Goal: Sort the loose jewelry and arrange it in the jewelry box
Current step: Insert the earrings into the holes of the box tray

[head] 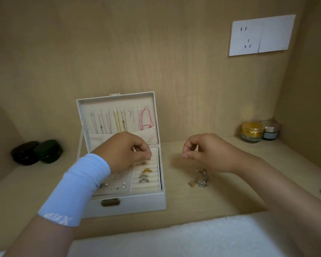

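head view: the left hand [126, 151] hangs over the open box [137, 201], wrist in a blue sleeve [82, 182], knuckles up. its fingertips are bunched down at the top of the ring rolls, and i cannot tell whether they pinch anything. the right hand [206, 153] hovers above the loose jewelry [199, 179] on the desk [239, 197], fingers curled, thumb near the forefinger; its hold cannot be told either. three rings [145, 175] sit in the rolls. bare desk separates box and pile. a towel [174, 238] lines the near edge.
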Tool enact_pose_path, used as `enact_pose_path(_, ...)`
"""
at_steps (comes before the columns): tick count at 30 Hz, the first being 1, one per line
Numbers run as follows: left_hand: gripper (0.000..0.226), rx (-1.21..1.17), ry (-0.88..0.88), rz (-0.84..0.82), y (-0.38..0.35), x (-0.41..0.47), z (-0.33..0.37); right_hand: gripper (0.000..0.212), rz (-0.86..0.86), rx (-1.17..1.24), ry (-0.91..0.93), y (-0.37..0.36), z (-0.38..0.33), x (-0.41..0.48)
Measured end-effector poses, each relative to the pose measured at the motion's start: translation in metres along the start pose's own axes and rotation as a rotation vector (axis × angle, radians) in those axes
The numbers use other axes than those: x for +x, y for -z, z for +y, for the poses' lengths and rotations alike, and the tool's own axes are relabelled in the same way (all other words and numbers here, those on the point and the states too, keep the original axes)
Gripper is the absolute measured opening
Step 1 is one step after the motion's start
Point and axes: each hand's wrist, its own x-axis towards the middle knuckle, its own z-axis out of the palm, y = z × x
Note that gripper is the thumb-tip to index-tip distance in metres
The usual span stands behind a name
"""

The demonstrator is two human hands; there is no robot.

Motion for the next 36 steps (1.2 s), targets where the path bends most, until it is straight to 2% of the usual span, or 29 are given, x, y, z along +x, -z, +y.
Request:
enact_pose_path(5,0.002,0.002,0.107,0.043,0.009,-0.031,-0.043,0.001,-0.054,0.034,0.142,-0.013,-0.061,0.028)
enact_pose_path(8,0.005,0.036,0.12,0.016,0.005,-0.035,-0.059,0.005,-0.127,0.033,0.174,-0.026,-0.087,0.048)
enact_pose_path(14,0.007,-0.041,0.068,0.013,0.007,-0.038,-0.075,0.006,-0.162,0.081,0.131,-0.05,-0.111,0.076)
enact_pose_path(21,0.014,-0.268,0.027,0.064,0.015,-0.044,-0.091,0.009,-0.148,0.226,0.116,-0.073,-0.117,0.082)
enact_pose_path(27,0.009,-0.478,0.038,0.19,0.019,-0.05,-0.1,0.027,0.025,0.513,0.034,-0.083,-0.131,0.079)
enact_pose_path(36,0.01,-0.553,0.008,0.284,0.023,-0.06,-0.115,0.019,0.102,0.632,-0.062,-0.103,-0.151,0.076)
